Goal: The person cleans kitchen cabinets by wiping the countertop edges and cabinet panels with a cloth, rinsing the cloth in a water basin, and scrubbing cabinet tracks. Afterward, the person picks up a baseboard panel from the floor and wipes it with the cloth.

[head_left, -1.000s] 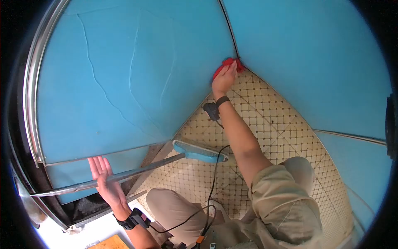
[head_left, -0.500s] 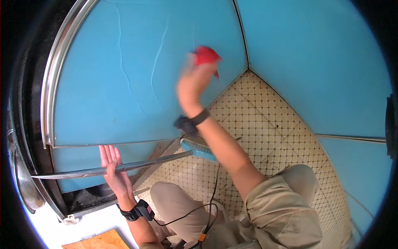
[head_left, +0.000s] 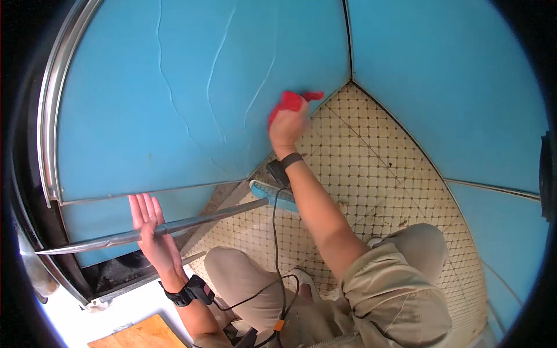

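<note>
My right hand (head_left: 288, 127) is closed on a bunched red cloth (head_left: 290, 103), against or just in front of the blue wall panel (head_left: 191, 98) near its lower right edge. A loose end of the cloth sticks out to the right. My left hand (head_left: 154, 235) has its palm up, its fingers stretched out and its thumb hooked over the metal handle (head_left: 203, 218) of a long-handled brush. The handle lies across the palm. The blue brush head (head_left: 277, 198) is low by the floor, partly behind a cable.
Tan patterned tiles (head_left: 371, 145) cover the floor between the blue panels. A second blue panel (head_left: 441, 69) stands at the right. A black cable (head_left: 275, 232) hangs from my right wrist device. A wooden board (head_left: 139, 334) lies at the lower left, below a dark metal-edged frame (head_left: 52, 116).
My right hand has moved down and slightly right with the red cloth. My left hand and the brush handle have shifted slightly left in view, while the camera view has also moved.
</note>
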`<action>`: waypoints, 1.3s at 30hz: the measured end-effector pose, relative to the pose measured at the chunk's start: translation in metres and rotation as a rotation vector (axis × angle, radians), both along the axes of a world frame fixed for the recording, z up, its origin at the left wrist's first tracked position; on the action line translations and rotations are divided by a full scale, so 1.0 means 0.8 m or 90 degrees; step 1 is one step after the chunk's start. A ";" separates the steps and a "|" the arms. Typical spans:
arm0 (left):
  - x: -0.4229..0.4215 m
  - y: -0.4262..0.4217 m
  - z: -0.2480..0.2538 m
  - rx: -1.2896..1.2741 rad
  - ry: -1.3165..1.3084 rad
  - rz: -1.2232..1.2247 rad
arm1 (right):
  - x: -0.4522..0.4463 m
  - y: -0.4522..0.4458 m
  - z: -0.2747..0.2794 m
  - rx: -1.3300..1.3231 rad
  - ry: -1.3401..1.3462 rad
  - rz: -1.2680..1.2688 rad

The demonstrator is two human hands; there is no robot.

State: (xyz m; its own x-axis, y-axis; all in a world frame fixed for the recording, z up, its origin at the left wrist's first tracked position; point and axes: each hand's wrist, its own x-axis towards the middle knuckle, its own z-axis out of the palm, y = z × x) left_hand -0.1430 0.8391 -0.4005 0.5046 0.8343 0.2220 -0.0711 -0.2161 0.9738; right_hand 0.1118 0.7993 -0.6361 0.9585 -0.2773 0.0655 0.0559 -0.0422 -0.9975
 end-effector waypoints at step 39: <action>-0.001 -0.005 0.008 -0.008 -0.013 -0.037 | 0.031 -0.009 -0.018 0.101 0.353 0.000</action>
